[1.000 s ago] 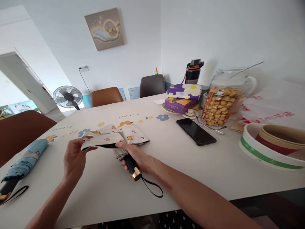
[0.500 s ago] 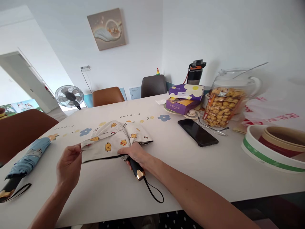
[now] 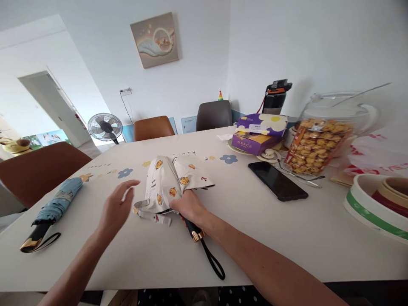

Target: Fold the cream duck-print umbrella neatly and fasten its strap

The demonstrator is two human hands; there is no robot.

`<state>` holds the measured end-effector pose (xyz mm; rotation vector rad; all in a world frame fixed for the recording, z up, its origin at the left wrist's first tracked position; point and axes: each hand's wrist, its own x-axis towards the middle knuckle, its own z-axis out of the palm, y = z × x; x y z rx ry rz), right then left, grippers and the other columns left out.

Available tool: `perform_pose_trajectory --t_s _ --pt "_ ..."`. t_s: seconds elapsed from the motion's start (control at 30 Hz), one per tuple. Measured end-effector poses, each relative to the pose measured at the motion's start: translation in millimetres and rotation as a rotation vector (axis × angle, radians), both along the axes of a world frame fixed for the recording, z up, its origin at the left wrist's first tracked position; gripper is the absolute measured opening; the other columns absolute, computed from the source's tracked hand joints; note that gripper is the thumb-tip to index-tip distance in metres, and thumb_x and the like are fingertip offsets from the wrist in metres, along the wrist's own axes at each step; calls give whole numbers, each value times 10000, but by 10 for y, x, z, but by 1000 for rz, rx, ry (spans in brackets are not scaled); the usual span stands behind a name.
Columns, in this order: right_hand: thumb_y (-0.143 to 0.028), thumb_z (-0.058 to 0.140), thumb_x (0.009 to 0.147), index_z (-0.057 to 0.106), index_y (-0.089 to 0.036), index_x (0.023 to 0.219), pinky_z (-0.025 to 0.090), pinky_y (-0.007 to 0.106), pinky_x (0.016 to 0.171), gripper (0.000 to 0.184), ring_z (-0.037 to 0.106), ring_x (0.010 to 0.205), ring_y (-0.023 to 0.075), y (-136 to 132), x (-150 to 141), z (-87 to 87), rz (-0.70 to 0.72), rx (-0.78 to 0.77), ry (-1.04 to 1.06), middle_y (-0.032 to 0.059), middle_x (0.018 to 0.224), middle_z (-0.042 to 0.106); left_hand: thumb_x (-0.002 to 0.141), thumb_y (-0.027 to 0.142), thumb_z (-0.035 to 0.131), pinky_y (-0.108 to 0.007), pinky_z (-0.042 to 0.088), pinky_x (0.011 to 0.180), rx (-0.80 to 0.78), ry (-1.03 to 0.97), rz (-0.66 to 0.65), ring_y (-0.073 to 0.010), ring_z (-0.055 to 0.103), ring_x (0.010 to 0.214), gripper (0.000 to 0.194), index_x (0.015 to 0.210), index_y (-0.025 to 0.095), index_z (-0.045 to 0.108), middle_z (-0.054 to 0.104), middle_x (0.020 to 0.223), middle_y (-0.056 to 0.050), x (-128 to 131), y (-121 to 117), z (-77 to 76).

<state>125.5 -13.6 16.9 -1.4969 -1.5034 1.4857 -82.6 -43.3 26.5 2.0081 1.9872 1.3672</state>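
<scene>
A white umbrella with yellow duck prints lies partly folded on the table, its canopy loose in flaps. My right hand is wrapped around it where the canopy meets the black handle, which has a gold end and a black wrist loop. A closure strap trails loose at the canopy's left side. My left hand hovers just left of the canopy, thumb and fingers apart, touching nothing. Further left a rolled blue umbrella rests on the table.
Right of the umbrella lies a black phone, with eyeglasses behind it. Purple boxes, a black bottle, a jug of snacks and tape rolls line the right side. Chairs stand around the white table.
My left hand has let go of the canopy flap and moved away from it, fingers opening. The flap has folded inward and the strap now shows. The view has shifted slightly left.
</scene>
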Motion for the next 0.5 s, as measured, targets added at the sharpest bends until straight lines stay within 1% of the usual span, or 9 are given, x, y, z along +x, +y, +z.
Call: perform_pose_trajectory --t_s 0.07,0.1,0.13,0.17,0.2,0.3,0.4,0.47,0.5 --pt "-187 614 584 510 -182 729 363 277 274 178 451 323 147 -23 -17 -10 22 0 26 7 503 499 833 324 423 -339 333 1014 -35 30 -204 -193 440 1208 358 1159 249 551 536 1258 -39 273 150 -12" --pt "-191 614 595 511 -183 718 357 277 273 160 448 318 149 -35 -26 -17 37 10 43 6 487 493 842 330 416 -346 286 1051 -58 31 -276 -188 371 1267 405 1227 238 499 470 1330 -46 379 247 -38" --pt "-191 613 603 510 -184 703 349 275 272 143 444 314 149 -43 -34 -26 47 17 59 3 469 485 846 336 415 -356 234 1080 -88 35 -315 -188 291 1314 451 1282 224 446 394 1392 -52 459 352 -74" --pt "-187 610 609 506 -186 688 343 271 272 131 440 311 148 -49 -41 -35 55 16 71 0 453 477 844 340 422 -372 183 1099 -98 34 -304 -195 226 1341 486 1312 207 410 339 1425 -66 513 457 -114" --pt "-181 606 613 501 -186 677 339 269 273 124 438 311 148 -49 -46 -45 60 6 75 -2 441 470 846 345 418 -389 138 1110 -101 18 -263 -202 165 1359 517 1336 186 374 283 1451 -81 546 555 -154" --pt "-168 595 609 489 -184 667 345 271 276 122 443 320 152 -31 -53 -70 56 -39 45 -2 433 463 861 375 385 -412 86 1115 -158 -94 -109 -212 61 1375 602 1395 135 245 133 1493 -114 585 735 -244" --pt "-169 582 604 497 -179 669 351 275 277 108 456 324 161 -10 -53 -77 51 -24 12 9 445 478 864 399 378 -396 66 1119 -192 -203 -17 -204 30 1377 639 1409 129 184 92 1500 -113 663 711 -260" --pt "-186 580 609 503 -178 686 360 277 283 109 460 322 160 -10 -55 -69 45 12 17 11 461 491 857 405 404 -388 64 1120 -191 -279 -5 -204 39 1377 635 1401 150 200 105 1499 -104 761 634 -235" --pt "-197 581 613 505 -179 695 366 278 288 113 458 320 157 -13 -56 -65 45 28 19 8 465 491 846 409 431 -392 79 1119 -192 -328 -8 -211 70 1374 629 1390 170 226 139 1493 -101 817 597 -216"
